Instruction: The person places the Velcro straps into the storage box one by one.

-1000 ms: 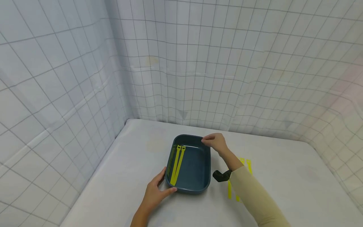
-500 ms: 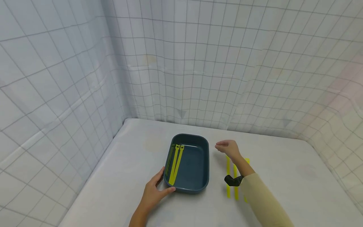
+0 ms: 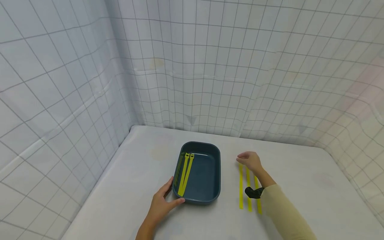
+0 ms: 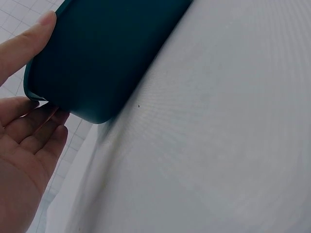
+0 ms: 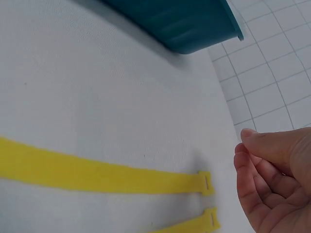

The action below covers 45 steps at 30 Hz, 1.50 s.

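Note:
A dark teal tray (image 3: pixel 202 181) sits on the white table, with two yellow hook-and-loop cable ties (image 3: pixel 187 174) lying lengthwise along its left side. My left hand (image 3: pixel 160 205) holds the tray's near left corner, thumb on the near side and fingers round the left side; the left wrist view shows the thumb (image 4: pixel 34 41) against the tray wall. To the right of the tray lie three more yellow cable ties (image 3: pixel 248 190) side by side. Over their far ends hovers my right hand (image 3: pixel 251 161), fingers loosely curled, nothing held. In the right wrist view a slotted tie end (image 5: pixel 205 183) lies just beside the fingers.
The white tabletop (image 3: pixel 144 160) extends on both sides of the tray. Behind its far edge and along the sides hang white curtains (image 3: pixel 204 86) with a grid pattern. A black device (image 3: pixel 254 192) sits on my right wrist.
My right hand has left the tray's far right rim and moved right to the far ends of the loose ties. The left hand stays at the tray's corner.

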### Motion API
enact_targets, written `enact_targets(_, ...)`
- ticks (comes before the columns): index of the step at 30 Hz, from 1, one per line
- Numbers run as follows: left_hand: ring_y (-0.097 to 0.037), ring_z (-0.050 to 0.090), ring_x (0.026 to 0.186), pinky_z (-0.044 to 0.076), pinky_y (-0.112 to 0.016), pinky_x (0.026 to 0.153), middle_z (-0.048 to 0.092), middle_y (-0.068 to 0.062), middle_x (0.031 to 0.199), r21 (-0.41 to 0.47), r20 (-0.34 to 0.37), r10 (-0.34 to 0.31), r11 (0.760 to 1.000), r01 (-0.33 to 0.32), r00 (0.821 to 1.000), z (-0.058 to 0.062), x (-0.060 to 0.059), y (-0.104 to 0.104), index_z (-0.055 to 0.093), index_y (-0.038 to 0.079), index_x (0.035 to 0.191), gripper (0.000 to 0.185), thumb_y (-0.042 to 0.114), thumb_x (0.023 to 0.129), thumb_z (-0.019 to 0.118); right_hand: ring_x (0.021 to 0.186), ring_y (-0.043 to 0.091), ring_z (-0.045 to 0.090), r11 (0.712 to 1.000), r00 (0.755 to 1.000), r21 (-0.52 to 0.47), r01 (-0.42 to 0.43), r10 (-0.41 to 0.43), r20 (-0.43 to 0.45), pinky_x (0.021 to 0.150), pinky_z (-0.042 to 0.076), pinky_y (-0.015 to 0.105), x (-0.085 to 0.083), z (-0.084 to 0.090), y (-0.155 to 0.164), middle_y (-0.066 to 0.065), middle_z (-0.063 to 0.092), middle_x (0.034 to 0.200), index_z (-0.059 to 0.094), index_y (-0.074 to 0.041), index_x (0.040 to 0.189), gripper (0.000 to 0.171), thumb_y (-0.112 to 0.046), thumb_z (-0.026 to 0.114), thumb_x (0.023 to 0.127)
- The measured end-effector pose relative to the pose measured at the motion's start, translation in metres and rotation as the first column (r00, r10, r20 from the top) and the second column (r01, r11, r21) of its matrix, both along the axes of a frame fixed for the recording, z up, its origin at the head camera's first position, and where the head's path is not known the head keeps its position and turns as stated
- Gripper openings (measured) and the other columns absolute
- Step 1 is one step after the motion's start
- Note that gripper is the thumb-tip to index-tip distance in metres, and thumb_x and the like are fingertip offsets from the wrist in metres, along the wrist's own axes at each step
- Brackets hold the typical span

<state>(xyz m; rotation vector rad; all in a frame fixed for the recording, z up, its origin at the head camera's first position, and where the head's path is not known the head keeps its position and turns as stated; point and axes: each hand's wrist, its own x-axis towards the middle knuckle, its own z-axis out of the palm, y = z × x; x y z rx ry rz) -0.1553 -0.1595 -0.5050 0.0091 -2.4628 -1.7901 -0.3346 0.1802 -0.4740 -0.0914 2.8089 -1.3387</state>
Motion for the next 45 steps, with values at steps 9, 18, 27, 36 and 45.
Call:
enact_targets(9, -0.027, 0.035, 0.129, 0.035, -0.038, 0.102, 0.038, -0.011, 0.141, -0.013, -0.022, 0.002, 1.000, -0.003, 1.000, 0.001, 0.001, 0.001, 0.037, 0.004, 0.140, 0.089, 0.027, 0.067, 0.083, 0.087, 0.030, 0.059, 0.998, 0.999, 0.049, 0.045, -0.046, 0.030, 0.073, 0.051, 0.037, 0.001, -0.004, 0.017, 0.018, 0.066, 0.095, 0.067, 0.006, 0.098, 0.024, -0.014, 0.067, 0.084)
enact_targets(18, -0.024, 0.035, 0.129, 0.034, -0.036, 0.103, 0.037, -0.008, 0.142, -0.005, -0.010, 0.006, 1.000, -0.007, 1.000, 0.003, 0.002, 0.001, 0.037, 0.005, 0.140, 0.091, 0.027, 0.066, 0.083, 0.087, 0.028, 0.058, 0.992, 0.987, -0.011, 0.123, -0.121, 0.102, 0.071, 0.051, 0.035, 0.001, -0.008, 0.028, 0.020, 0.063, 0.101, 0.065, 0.007, 0.102, 0.027, -0.014, 0.065, 0.085)
enact_targets(27, -0.026, 0.035, 0.129, 0.034, -0.037, 0.103, 0.037, -0.011, 0.142, -0.008, -0.011, 0.003, 1.000, -0.003, 1.000, 0.003, 0.002, -0.001, 0.037, 0.004, 0.140, 0.089, 0.028, 0.068, 0.082, 0.080, 0.022, 0.058, 0.988, 0.982, -0.036, 0.147, -0.141, 0.125, 0.065, 0.050, 0.027, 0.000, -0.013, 0.024, 0.018, 0.064, 0.099, 0.066, 0.006, 0.101, 0.026, -0.014, 0.067, 0.084)
enact_targets(36, -0.026, 0.034, 0.129, 0.034, -0.037, 0.103, 0.037, -0.010, 0.142, -0.015, 0.009, 0.007, 1.000, -0.007, 1.000, 0.003, 0.003, 0.001, 0.036, 0.004, 0.141, 0.091, 0.029, 0.066, 0.083, 0.077, 0.021, 0.059, 0.982, 0.979, -0.036, 0.183, -0.178, 0.098, 0.064, 0.051, 0.028, -0.001, -0.018, 0.019, 0.017, 0.066, 0.093, 0.066, 0.007, 0.101, 0.025, -0.011, 0.067, 0.083)
enact_targets(45, -0.025, 0.035, 0.129, 0.034, -0.036, 0.103, 0.038, -0.009, 0.142, -0.017, -0.002, 0.007, 1.000, -0.007, 1.000, 0.000, 0.001, 0.000, 0.037, 0.006, 0.141, 0.091, 0.031, 0.066, 0.083, 0.079, 0.022, 0.058, 0.981, 0.976, -0.019, 0.194, -0.191, 0.105, 0.065, 0.050, 0.030, -0.001, -0.018, 0.014, 0.016, 0.065, 0.093, 0.066, 0.006, 0.100, 0.024, -0.011, 0.067, 0.084)
